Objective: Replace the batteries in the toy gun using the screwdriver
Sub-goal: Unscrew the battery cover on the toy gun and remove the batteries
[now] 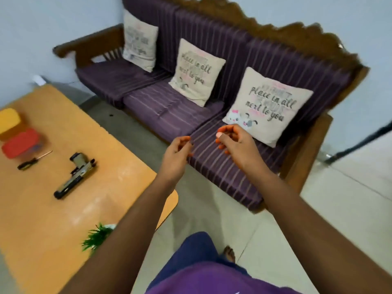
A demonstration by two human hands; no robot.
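A black and silver toy gun (75,176) lies flat on the orange table (118,164) at the left. Just left of the gun lies a screwdriver (34,160) with a black handle and a thin shaft. My left hand (177,154) and my right hand (235,143) are both raised in front of me over the floor and the sofa's edge, well to the right of the table. Their fingers hang loosely curled and hold nothing. No batteries are visible.
A red-lidded box (20,146) and a yellow-lidded box (9,119) stand at the table's far left. A small green plant (96,236) sits at the table's near edge. A purple striped sofa (169,115) with three cushions faces me.
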